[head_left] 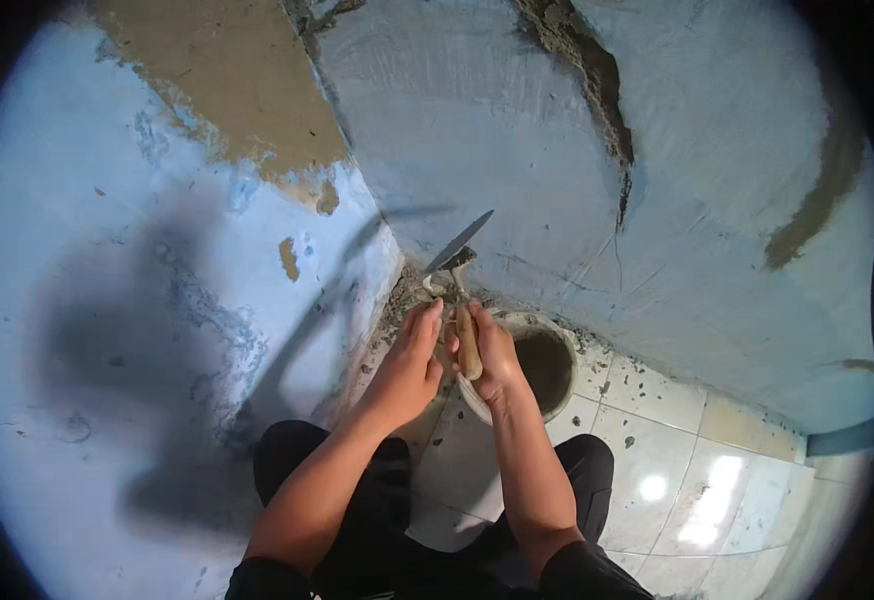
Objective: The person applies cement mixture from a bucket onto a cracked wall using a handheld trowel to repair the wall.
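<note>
My right hand (491,355) grips the wooden handle of a trowel (470,343), whose metal blade tilts up to the right above both hands, with some dark mortar near its neck. My left hand (413,365) is just left of the handle, its fingers extended and slightly bent, with nothing visible held; whether the fingertips touch the trowel I cannot tell. Below my right hand a round, pale-rimmed bucket (564,365) with grey material inside stands on the tiled floor, partly hidden by my hand and forearm.
A blue-painted wall (87,150) with brown patches meets a greyer wall (717,180) with a long, rough groove. Debris (407,297) lies along the corner and on the white tiles (647,480). My knees are bent at the lower edge. A grey pipe-like piece (842,438) lies low at right.
</note>
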`<state>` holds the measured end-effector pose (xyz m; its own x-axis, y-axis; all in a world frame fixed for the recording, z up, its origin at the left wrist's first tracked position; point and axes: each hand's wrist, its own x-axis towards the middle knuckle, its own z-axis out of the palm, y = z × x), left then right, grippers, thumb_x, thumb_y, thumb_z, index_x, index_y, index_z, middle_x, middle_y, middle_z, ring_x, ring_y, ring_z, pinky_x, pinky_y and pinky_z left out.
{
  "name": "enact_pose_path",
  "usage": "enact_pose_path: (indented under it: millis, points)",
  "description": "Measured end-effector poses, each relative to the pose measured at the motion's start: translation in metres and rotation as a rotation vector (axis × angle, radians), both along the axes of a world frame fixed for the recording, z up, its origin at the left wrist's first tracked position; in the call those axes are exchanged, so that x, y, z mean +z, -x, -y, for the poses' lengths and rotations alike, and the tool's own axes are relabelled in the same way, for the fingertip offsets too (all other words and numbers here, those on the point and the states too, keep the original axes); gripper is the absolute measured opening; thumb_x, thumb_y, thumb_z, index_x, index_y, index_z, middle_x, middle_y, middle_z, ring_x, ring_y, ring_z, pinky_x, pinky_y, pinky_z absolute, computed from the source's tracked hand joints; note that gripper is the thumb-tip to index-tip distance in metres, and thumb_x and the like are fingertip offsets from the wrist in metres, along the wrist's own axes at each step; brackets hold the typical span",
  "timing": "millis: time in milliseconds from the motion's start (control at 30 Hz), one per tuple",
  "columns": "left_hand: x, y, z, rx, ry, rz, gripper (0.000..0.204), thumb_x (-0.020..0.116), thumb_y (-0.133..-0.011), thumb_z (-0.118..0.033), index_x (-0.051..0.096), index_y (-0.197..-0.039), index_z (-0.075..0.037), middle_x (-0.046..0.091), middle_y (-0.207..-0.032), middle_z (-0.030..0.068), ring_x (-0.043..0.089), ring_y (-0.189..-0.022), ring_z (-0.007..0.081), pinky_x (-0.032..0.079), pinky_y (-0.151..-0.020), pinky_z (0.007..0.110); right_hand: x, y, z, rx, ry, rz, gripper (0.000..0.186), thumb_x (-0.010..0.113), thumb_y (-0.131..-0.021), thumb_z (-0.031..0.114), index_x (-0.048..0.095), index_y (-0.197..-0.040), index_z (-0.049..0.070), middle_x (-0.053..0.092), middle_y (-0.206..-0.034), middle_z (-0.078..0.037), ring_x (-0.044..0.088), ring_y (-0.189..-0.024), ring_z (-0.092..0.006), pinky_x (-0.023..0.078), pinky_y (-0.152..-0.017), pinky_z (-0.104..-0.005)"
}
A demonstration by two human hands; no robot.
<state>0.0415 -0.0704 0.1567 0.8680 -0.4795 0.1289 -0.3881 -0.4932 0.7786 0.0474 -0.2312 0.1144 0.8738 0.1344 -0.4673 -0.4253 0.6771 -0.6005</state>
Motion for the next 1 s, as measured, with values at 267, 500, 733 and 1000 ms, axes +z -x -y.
enact_pose_path:
  millis: [267, 500, 733, 1000]
  points:
    - [-0.007, -0.001, 0.006, 0.086, 0.003, 0.008, 0.080, 0.057, -0.080, 0.013, 0.028, -0.153, -0.002, 0.041, -0.145, 0.0243, 0.047, -0.135, 0.0409, 0.042, -0.112, 0.044, 0.030, 0.007, -0.003, -0.032, -0.339, 0.068, 0.036, 0.037, -0.110, 0.041, 0.056, -0.107, 0.010, 0.048, -0.067, -0.001, 0.033, -0.048, -0.0130, 0.028, -0.042, -0.0274]
    - [-0.039, -0.005, -0.010, 0.096, 0.147, -0.295, 0.052, 0.055, -0.082, 0.006, 0.046, -0.134, 0.006, 0.057, -0.103, 0.0208, 0.062, -0.088, 0.0305, 0.051, -0.074, 0.039, 0.075, 0.007, -0.002, 0.100, -0.454, 0.278, 0.035, 0.039, -0.109, 0.046, 0.055, -0.110, 0.014, 0.043, -0.057, 0.003, 0.032, -0.049, -0.0116, 0.025, -0.046, -0.0284]
    - [0.009, -0.007, -0.002, 0.420, 0.681, -0.771, 0.064, 0.054, -0.094, 0.002, 0.031, -0.153, -0.004, 0.051, -0.098, 0.0059, 0.054, -0.067, 0.0134, 0.047, -0.056, 0.031, 0.127, -0.049, -0.030, 0.147, -0.036, 0.395, 0.043, 0.037, -0.111, 0.049, 0.053, -0.117, 0.010, 0.048, -0.064, -0.002, 0.045, -0.052, -0.0154, 0.041, -0.048, -0.0300]
    - [0.013, -0.022, -0.018, 0.624, 0.945, -0.794, 0.063, 0.053, -0.095, -0.004, 0.031, -0.154, -0.002, 0.053, -0.091, 0.0046, 0.054, -0.069, 0.0132, 0.046, -0.058, 0.031, 0.167, -0.132, -0.092, 0.068, 0.158, 0.580, 0.043, 0.042, -0.109, 0.050, 0.052, -0.121, 0.010, 0.049, -0.071, -0.002, 0.044, -0.046, -0.0129, 0.037, -0.040, -0.0283]
